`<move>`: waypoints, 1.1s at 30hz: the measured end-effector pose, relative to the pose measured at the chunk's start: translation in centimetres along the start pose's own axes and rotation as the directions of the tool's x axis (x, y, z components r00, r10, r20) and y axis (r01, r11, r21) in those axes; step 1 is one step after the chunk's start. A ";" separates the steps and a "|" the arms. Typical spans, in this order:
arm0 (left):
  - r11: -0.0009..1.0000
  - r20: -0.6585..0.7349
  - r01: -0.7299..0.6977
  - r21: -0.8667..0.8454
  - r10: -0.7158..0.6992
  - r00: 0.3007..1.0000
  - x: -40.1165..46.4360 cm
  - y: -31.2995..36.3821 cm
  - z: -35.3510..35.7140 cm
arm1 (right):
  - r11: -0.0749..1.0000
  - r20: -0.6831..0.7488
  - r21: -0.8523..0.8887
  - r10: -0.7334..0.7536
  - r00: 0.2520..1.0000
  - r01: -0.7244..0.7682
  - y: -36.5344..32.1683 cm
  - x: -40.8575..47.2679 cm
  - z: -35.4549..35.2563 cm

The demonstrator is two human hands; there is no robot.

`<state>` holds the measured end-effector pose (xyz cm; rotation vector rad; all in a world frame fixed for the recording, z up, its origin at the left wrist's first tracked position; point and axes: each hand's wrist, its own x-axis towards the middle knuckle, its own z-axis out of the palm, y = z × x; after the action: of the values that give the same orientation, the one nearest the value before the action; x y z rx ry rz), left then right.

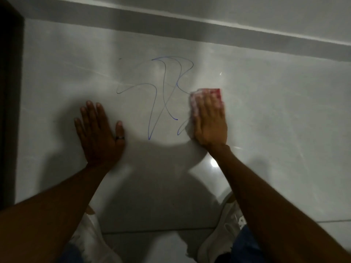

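Cloth [215,93], red and white, lies flat on the glossy grey floor [284,114] under the right hand [209,122]. That hand's fingers [207,100] lie straight and close together, pressing the cloth down, and its far edge and left side show past the fingertips. It sits at the right edge of a blue pen scribble [177,119]. The left hand [98,130] rests flat on the floor left of the scribble, fingers spread and released, with a dark ring [120,138] on the thumb.
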<state>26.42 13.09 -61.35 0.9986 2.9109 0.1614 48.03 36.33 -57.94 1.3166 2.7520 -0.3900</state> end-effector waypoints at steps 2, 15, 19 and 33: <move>1.000 0.004 -0.004 -0.004 0.004 1.000 -0.1 0.0 0.0 | 0.986 -0.012 0.018 0.166 0.986 -0.166 -1.4 0.2 0.0; 1.000 0.001 -0.001 -0.003 0.001 1.000 -0.1 0.2 -0.2 | 0.744 0.180 0.016 -0.660 0.730 0.668 -1.7 -5.7 1.7; 1.000 0.014 0.013 -0.011 -0.013 1.000 0.0 0.4 -0.5 | 0.728 0.191 -0.031 -0.668 0.719 0.685 1.2 -1.9 0.9; 0.999 -0.027 0.021 0.034 -0.020 0.999 -0.1 0.6 -0.3 | 0.989 0.034 0.056 0.137 0.990 -0.138 -7.0 13.5 -1.7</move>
<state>26.86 13.53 -61.00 0.9790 2.9571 0.1250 34.18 42.78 -57.15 1.4903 2.6246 -0.4784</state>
